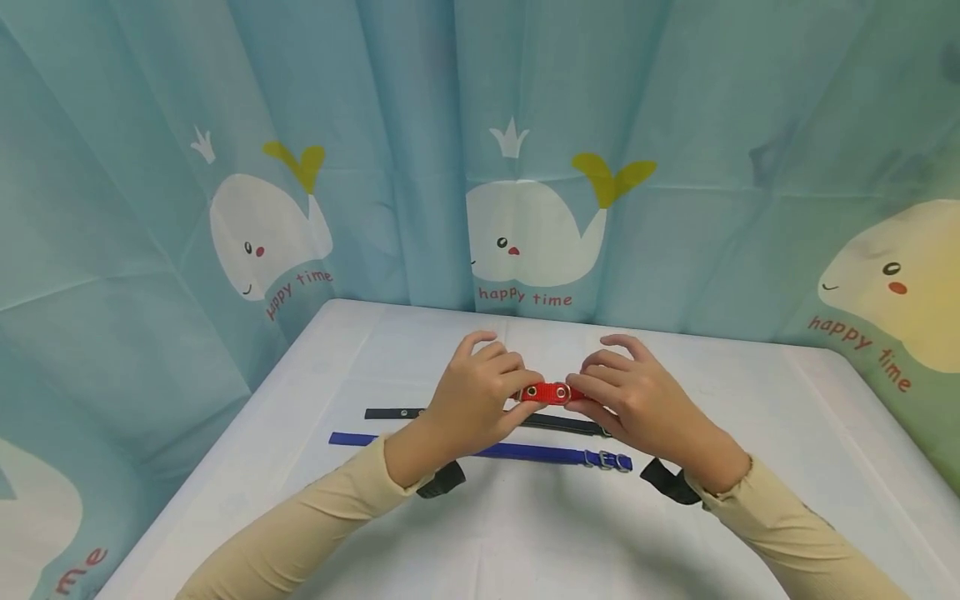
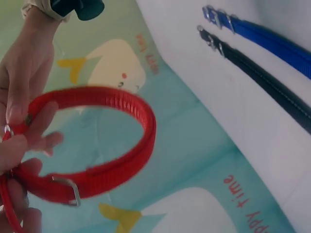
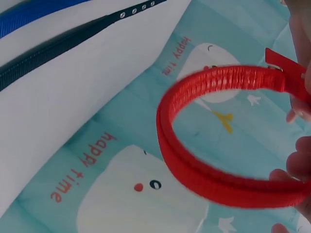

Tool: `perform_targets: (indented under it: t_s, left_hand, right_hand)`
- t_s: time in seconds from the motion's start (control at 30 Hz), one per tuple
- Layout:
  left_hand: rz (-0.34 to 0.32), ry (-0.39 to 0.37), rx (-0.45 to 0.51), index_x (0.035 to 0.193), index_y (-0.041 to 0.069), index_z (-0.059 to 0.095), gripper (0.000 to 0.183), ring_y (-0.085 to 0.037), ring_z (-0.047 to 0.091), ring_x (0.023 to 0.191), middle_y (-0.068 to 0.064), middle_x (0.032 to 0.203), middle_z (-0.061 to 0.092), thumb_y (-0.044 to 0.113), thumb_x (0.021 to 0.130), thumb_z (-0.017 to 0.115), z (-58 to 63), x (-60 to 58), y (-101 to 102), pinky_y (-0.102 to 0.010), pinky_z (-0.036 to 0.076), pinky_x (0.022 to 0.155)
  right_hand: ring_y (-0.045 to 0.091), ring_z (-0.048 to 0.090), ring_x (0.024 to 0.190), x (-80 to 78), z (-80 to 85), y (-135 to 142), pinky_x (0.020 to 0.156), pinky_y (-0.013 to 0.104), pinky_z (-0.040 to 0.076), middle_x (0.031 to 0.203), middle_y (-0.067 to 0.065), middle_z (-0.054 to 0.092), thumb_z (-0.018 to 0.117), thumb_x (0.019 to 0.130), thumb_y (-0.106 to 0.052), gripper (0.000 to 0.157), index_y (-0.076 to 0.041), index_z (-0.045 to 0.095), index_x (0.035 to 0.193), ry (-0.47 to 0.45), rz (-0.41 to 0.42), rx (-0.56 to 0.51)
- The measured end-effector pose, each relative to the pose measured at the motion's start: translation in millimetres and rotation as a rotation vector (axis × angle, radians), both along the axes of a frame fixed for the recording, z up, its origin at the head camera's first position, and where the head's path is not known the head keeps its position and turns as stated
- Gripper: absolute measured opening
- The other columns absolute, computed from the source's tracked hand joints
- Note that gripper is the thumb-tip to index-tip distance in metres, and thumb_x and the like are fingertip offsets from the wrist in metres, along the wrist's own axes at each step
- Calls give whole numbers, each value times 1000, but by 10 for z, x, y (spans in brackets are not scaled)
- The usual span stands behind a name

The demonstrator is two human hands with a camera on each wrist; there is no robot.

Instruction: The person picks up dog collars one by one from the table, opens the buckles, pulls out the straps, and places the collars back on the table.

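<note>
A red collar (image 1: 551, 393) is held above the table, bent into a loop. My left hand (image 1: 480, 392) pinches it between thumb and fingers on the left. On the other side my right hand (image 1: 637, 404) pinches it too, a short span with metal eyelets showing between them. In the left wrist view the red collar (image 2: 148, 133) has a metal loop on its band, and its ends overlap at the fingers. The right wrist view shows the collar's (image 3: 214, 191) ribbed, padded band; the fingers there are partly cut off.
On the white table (image 1: 480, 533) behind and below the hands lie a black collar (image 1: 566, 425) and a blue collar (image 1: 525, 452), stretched out roughly parallel, with metal buckles at their right ends. A blue curtain (image 1: 420, 167) printed with whales hangs beyond the table.
</note>
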State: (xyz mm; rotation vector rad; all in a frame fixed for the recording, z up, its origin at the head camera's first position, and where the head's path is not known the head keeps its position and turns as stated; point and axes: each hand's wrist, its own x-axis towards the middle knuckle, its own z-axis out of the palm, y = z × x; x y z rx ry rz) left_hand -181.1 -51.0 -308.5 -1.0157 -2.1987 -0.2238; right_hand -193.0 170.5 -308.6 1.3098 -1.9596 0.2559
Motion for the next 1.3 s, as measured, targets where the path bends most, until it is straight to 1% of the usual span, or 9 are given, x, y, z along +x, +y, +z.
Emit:
perform_targets:
  t_s: [0.2,0.37,0.47,0.63,0.7,0.87,0.97,1.13,1.3]
  left_hand:
    - [-14,39,-40,86,19,75,15,-10,59,77,7,74,66,30,76,76,-1,6,43,-42,45,96]
    - [43,34,-58,87,21,75,16,-10,59,78,8,76,67,31,75,77,12,-18,19,-42,44,96]
    - [58,25,-57,87,21,75,17,-11,60,78,7,76,68,31,74,78,2,-28,-2,-42,45,95]
    - [23,38,-76,88,21,74,15,-11,60,78,7,77,68,30,76,75,-8,-28,7,-43,45,96]
    - [27,39,-81,89,22,74,16,-10,59,78,8,77,68,32,76,76,-4,-28,7,-43,44,96]
    - [47,4,-83,90,24,74,21,-10,58,78,9,76,67,36,73,78,-4,-15,-16,-43,44,96]
    - [31,-13,-67,89,23,74,19,-9,58,77,9,76,67,33,74,78,-7,-9,-5,-42,44,96]
    - [1,-1,-66,88,21,75,15,-9,59,77,8,77,67,31,76,76,-11,-7,43,-42,44,97]
    - [24,-12,-76,88,23,75,17,-9,58,77,9,76,67,32,75,78,-10,-9,19,-43,44,97]
  right_hand:
    - [16,59,68,12,-16,-68,82,47,50,69,2,65,42,98,-35,41,-7,67,82,2,4,9]
    - [14,57,62,5,2,-44,81,48,50,62,0,63,40,99,-40,46,-8,66,79,18,-28,-2]
    - [14,58,62,5,9,-10,79,48,50,62,1,63,39,99,-41,48,-8,67,78,21,-22,-10]
    - [15,60,66,13,-6,-26,80,48,51,67,1,66,42,97,-40,44,-7,69,84,5,0,22]
    - [15,61,67,10,-14,-28,81,48,51,68,1,66,45,97,-39,42,-7,69,85,1,1,24]
    - [14,61,65,7,-27,10,81,49,50,68,1,67,43,98,-38,42,-7,68,83,-9,3,25]
    - [15,61,66,9,-29,3,81,49,50,69,2,67,45,97,-37,41,-7,69,83,-18,18,18]
    - [13,57,61,29,-31,-68,81,48,50,62,0,63,50,95,-37,37,-8,66,77,-16,23,-16]
    - [12,57,58,38,-26,-66,79,48,50,59,-1,63,48,95,-42,42,-10,66,76,5,-5,-5]
